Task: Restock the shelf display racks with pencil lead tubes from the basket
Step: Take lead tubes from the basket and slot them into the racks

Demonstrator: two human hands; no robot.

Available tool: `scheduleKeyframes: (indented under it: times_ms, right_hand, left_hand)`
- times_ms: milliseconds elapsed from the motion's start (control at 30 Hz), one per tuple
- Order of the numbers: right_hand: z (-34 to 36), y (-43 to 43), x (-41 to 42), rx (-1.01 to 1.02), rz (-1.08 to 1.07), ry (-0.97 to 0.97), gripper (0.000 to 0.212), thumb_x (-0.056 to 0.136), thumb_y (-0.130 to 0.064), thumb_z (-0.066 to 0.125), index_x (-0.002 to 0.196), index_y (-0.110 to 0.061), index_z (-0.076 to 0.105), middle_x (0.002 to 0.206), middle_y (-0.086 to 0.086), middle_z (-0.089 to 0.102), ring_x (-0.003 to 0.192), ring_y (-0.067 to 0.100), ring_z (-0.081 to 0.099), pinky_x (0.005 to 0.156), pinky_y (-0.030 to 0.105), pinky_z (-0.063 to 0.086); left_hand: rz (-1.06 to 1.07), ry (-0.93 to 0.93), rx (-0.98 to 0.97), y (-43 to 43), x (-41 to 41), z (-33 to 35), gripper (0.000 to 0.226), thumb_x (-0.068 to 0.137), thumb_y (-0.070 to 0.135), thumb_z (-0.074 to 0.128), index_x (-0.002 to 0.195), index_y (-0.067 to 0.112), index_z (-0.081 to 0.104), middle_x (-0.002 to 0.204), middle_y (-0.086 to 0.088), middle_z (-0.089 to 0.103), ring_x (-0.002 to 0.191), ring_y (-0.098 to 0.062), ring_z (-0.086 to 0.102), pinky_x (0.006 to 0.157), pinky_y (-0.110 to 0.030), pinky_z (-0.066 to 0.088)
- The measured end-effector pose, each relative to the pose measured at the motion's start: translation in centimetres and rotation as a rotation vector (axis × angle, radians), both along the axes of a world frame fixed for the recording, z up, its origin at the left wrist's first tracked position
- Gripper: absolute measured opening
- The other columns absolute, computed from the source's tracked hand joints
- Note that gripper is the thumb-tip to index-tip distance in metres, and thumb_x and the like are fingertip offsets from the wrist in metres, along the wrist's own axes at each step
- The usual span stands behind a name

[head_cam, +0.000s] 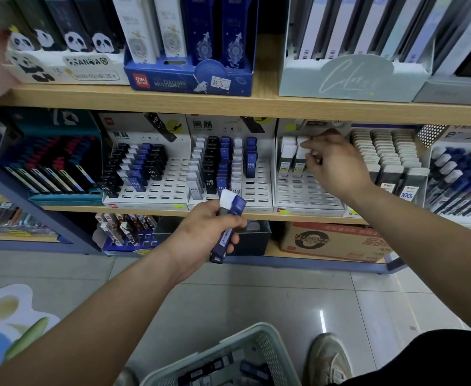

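My left hand (203, 235) grips a small bundle of pencil lead tubes (227, 227), blue and white ones, in front of the middle shelf. My right hand (331, 162) reaches into the right white display rack (306, 196) and pinches a white-capped tube (302, 151) at its back rows. Two other white racks hold tubes: the left rack (156, 190) with black, blue and white ones, and the middle rack (259, 188) likewise. The pale green basket (267, 346) sits low at the bottom of the view with several tubes inside.
The wooden shelf edge (228, 103) runs above the racks, with boxed sets on top. Erasers (384, 149) and pens (459, 179) stand right of the racks, a teal pencil display (56, 168) to the left. A cardboard box (331, 240) sits on the bottom shelf. My shoe (329, 355) is beside the basket.
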State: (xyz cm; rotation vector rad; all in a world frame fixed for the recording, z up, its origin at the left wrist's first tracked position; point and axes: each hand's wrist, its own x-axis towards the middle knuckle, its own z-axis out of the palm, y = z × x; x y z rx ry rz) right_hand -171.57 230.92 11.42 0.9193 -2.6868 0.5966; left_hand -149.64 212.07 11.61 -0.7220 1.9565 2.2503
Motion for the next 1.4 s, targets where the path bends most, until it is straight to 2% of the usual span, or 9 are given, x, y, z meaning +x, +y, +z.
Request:
scheduleKeyframes:
  times_ms: [133, 233, 300, 400, 533, 733, 933, 1067, 1400]
  right_hand:
    - [0.6, 0.1, 1.0, 0.049, -0.027, -0.035, 0.036, 0.094, -0.025, 0.060, 0.130, -0.023, 0.065, 0.132, 0.007, 0.055, 0.119, 0.027, 0.055, 0.093, 0.036, 0.048]
    - [1.6, -0.7, 3.2, -0.055, 0.083, -0.112, 0.031, 0.093, -0.023, 0.064, 0.123, -0.022, 0.067, 0.116, 0.002, 0.061, 0.099, 0.018, 0.062, 0.085, 0.032, 0.050]
    - [2.8, -2.1, 5.8, -0.238, 0.219, -0.449, 0.015, 0.095, -0.022, 0.064, 0.109, -0.022, 0.071, 0.097, -0.003, 0.069, 0.080, 0.007, 0.065, 0.075, 0.031, 0.053]
    - [3.5, -3.9, 8.8, -0.311, 0.391, -0.827, 0.011, 0.095, -0.022, 0.066, 0.102, -0.016, 0.070, 0.086, 0.005, 0.073, 0.075, 0.017, 0.070, 0.067, 0.032, 0.058]
    - [3.2, -4.8, 9.4, -0.338, 0.419, -0.888, 0.015, 0.089, -0.013, 0.072, 0.100, -0.003, 0.066, 0.077, 0.006, 0.068, 0.070, 0.018, 0.068, 0.066, 0.032, 0.057]
    - [3.5, -4.1, 8.2, -0.475, 0.379, -0.995, 0.007, 0.097, -0.009, 0.060, 0.097, -0.012, 0.053, 0.076, 0.005, 0.068, 0.063, 0.021, 0.066, 0.059, 0.033, 0.055]
    - [3.8, -4.0, 8.4, -0.531, 0.380, -1.069, 0.011, 0.093, -0.010, 0.065, 0.099, -0.009, 0.055, 0.075, 0.009, 0.069, 0.067, 0.024, 0.068, 0.066, 0.034, 0.058]
    - [3.7, -4.4, 8.8, -0.549, 0.350, -1.012, 0.019, 0.088, -0.003, 0.070, 0.099, -0.010, 0.056, 0.075, 0.008, 0.068, 0.068, 0.023, 0.070, 0.067, 0.032, 0.058]
    - [3.5, -3.9, 8.0, -0.684, 0.252, -0.903, 0.016, 0.085, 0.001, 0.072, 0.096, -0.010, 0.069, 0.079, 0.013, 0.074, 0.068, 0.021, 0.069, 0.069, 0.032, 0.061]
  left_hand:
    - [-0.046, 0.048, -0.029, 0.1, 0.4, 0.2, 0.007, 0.099, 0.005, 0.057, 0.102, 0.008, 0.062, 0.091, -0.003, 0.071, 0.063, -0.011, 0.059, 0.054, -0.026, 0.049]
    - [-0.053, 0.087, -0.056, 0.1, 0.5, 0.4, 0.010, 0.099, 0.005, 0.056, 0.107, 0.006, 0.062, 0.092, -0.003, 0.072, 0.064, -0.011, 0.060, 0.055, -0.024, 0.050]
    - [-0.052, 0.114, -0.064, 0.1, 0.5, 0.6, 0.011, 0.099, 0.004, 0.056, 0.109, 0.006, 0.061, 0.092, -0.002, 0.071, 0.064, -0.011, 0.060, 0.055, -0.024, 0.050]
    - [-0.050, 0.138, -0.063, 0.0, 0.4, 0.8, 0.012, 0.099, 0.004, 0.056, 0.109, 0.009, 0.063, 0.093, -0.004, 0.071, 0.065, -0.011, 0.061, 0.056, -0.025, 0.051]
    - [-0.072, 0.158, -0.055, 0.0, 0.4, 0.9, 0.012, 0.099, 0.007, 0.058, 0.110, 0.009, 0.063, 0.094, -0.004, 0.071, 0.067, -0.012, 0.062, 0.058, -0.026, 0.051]
    - [0.013, 0.109, 0.014, -0.3, 0.5, 1.2, 0.020, 0.103, 0.023, 0.051, 0.110, 0.009, 0.064, 0.082, -0.002, 0.071, 0.057, -0.014, 0.053, 0.049, -0.026, 0.044]
    - [0.022, 0.100, -0.089, -0.9, 0.9, 0.8, 0.011, 0.096, 0.015, 0.065, 0.106, 0.013, 0.064, 0.082, -0.005, 0.065, 0.055, -0.012, 0.046, 0.047, -0.025, 0.042]
    - [0.048, 0.064, -0.116, -0.9, 0.9, 0.6, 0.017, 0.091, 0.010, 0.071, 0.106, 0.014, 0.064, 0.068, 0.002, 0.056, 0.054, -0.012, 0.043, 0.049, -0.026, 0.041]
    - [0.043, 0.002, -0.251, -2.1, 1.8, 0.5, 0.013, 0.092, 0.016, 0.069, 0.105, 0.015, 0.067, 0.081, -0.011, 0.068, 0.054, -0.012, 0.050, 0.052, -0.028, 0.044]
